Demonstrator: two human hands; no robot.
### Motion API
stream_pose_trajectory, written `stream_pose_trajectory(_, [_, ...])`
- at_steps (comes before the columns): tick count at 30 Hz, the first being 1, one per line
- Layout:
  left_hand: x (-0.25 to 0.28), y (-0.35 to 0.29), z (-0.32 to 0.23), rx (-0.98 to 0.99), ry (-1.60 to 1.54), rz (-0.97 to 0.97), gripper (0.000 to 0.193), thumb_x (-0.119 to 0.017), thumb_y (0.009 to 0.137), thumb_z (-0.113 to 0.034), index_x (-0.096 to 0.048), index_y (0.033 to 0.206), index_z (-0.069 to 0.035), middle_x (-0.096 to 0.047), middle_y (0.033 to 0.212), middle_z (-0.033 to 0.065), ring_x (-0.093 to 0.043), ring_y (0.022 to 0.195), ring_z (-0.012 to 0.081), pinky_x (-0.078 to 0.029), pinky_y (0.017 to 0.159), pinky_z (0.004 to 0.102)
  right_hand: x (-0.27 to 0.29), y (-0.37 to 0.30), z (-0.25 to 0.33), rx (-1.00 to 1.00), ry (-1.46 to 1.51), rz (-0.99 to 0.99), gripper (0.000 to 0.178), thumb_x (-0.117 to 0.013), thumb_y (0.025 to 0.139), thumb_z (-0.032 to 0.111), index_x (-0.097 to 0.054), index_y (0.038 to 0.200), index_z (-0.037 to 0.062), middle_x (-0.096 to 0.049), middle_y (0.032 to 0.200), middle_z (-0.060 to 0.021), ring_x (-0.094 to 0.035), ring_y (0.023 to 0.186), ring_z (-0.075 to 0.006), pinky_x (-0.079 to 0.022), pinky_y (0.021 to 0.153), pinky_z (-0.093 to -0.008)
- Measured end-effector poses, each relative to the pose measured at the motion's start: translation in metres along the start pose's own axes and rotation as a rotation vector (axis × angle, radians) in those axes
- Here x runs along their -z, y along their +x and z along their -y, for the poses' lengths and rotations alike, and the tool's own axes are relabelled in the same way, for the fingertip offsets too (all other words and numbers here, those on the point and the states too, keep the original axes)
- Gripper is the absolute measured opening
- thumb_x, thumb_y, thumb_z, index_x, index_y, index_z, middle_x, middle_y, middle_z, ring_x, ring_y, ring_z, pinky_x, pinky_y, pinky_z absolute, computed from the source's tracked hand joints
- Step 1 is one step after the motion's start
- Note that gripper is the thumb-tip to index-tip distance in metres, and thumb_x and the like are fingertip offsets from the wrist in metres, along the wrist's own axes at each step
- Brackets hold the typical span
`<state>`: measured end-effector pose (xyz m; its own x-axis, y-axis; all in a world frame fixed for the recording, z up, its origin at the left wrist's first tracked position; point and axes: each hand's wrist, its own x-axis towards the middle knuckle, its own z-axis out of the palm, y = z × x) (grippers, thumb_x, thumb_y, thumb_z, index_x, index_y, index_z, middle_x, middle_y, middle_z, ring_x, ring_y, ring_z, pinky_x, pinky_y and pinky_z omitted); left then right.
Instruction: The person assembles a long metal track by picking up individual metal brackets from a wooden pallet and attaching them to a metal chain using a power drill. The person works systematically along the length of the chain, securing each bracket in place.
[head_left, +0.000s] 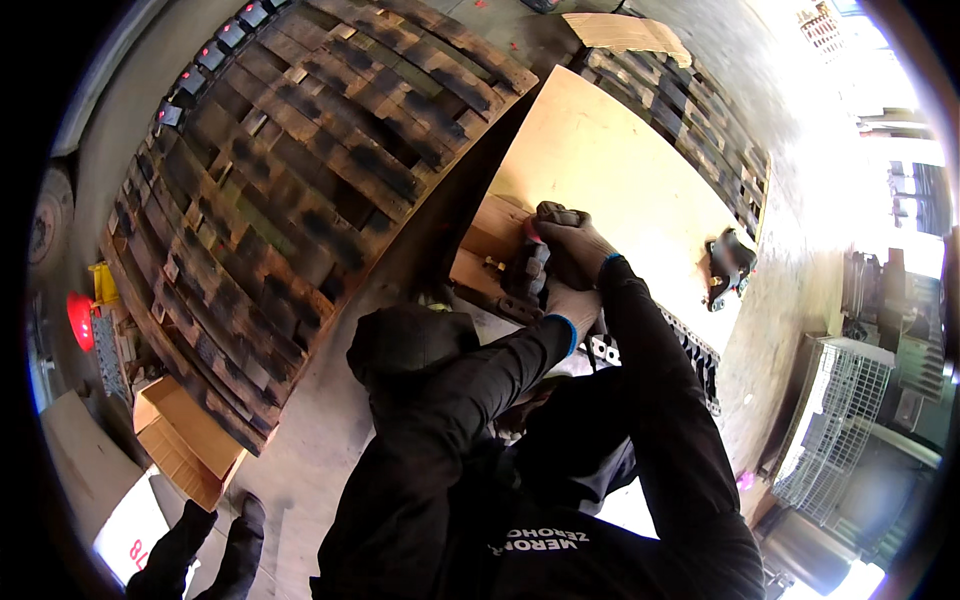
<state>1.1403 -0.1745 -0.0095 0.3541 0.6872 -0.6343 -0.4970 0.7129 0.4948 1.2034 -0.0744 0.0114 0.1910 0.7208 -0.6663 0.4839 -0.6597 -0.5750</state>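
My right hand (574, 243), in a dark work glove, is closed around the top of a dark metal tool with a red part (537, 268). Just below it, my gloved left hand (574, 304) grips close against the same tool; its fingers are partly hidden. What kind of tool it is cannot be made out. It stands at the near left edge of a pale wooden board (615, 165), over reddish-brown wooden pieces (492, 240). A small brassy fitting (493, 264) shows beside it. Farther right on the board sits a black bracket-like part (730, 268).
Stacked dark wooden pallets (300, 180) fill the left. Another pallet (690, 110) lies behind the board. Perforated dark metal strips (690, 350) are below the board. An open cardboard box (185, 440) and another person's legs (235, 550) are lower left; a wire basket (832, 420) stands right.
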Motion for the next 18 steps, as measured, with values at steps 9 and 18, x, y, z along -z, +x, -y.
stream_pose_trajectory(9, [-0.010,0.009,0.019,0.111,0.023,0.031,0.068,-0.085,0.080,-0.023,-0.053,0.133,0.004,-0.068,0.123,0.0179,-0.070,0.108,0.0285,-0.058,0.089,0.0392,0.021,-0.011,-0.006,-0.029,-0.165,0.034,0.081,-0.079,0.078,0.056,-0.056,0.138,0.0063,-0.059,0.131,-0.0262,-0.053,0.132,-0.0347,-0.040,0.114,-0.0382])
stream_pose_trajectory(18, [-0.013,0.003,-0.005,0.036,0.038,0.049,0.061,-0.081,0.082,-0.013,-0.051,0.133,0.003,-0.067,0.123,0.0166,-0.068,0.105,0.0282,-0.057,0.089,0.0390,0.021,0.009,-0.014,-0.066,-0.116,0.013,0.118,-0.085,0.069,0.058,-0.035,0.143,-0.0187,-0.060,0.135,-0.0282,-0.058,0.129,-0.0339,-0.046,0.108,-0.0371])
